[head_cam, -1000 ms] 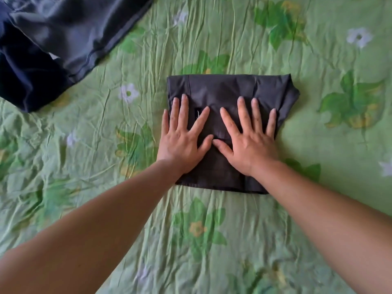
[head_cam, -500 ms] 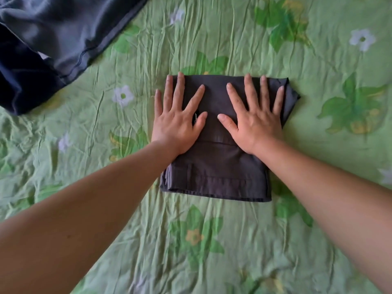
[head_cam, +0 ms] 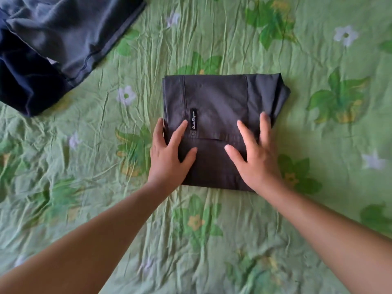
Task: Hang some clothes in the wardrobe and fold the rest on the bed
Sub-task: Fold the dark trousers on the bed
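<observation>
1. In the middle of the bed, seen from the head camera, a folded charcoal garment [head_cam: 218, 96] lies flat as a squarish packet on the green floral sheet [head_cam: 212, 240].
2. The packet's left and near edges are straight. Its far right corner bulges out in a loose fold.
3. A narrow black label [head_cam: 193, 118] with white script stands lengthwise on the left part of the top layer, and a small round button [head_cam: 193, 134] sits just near of it. A pocket-like seam runs rightward from there across the cloth.
4. The left hand [head_cam: 167, 160] rests on the near left part of the packet. Its fingers are straight and spread, the thumb lies on the cloth, and the outer fingers lie along the left edge. It grips nothing.
5. The right hand [head_cam: 258, 166] lies flat on the near right part. Its fingers are straight and splayed towards the far side and pinch no cloth.
6. Both bare forearms reach in from the near edge, and the hands are apart.
7. At the far left corner, well apart from the packet, a blue-grey garment [head_cam: 63, 32] lies crumpled partly over a navy garment [head_cam: 27, 81], both unfolded.
8. The sheet is creased all over.
</observation>
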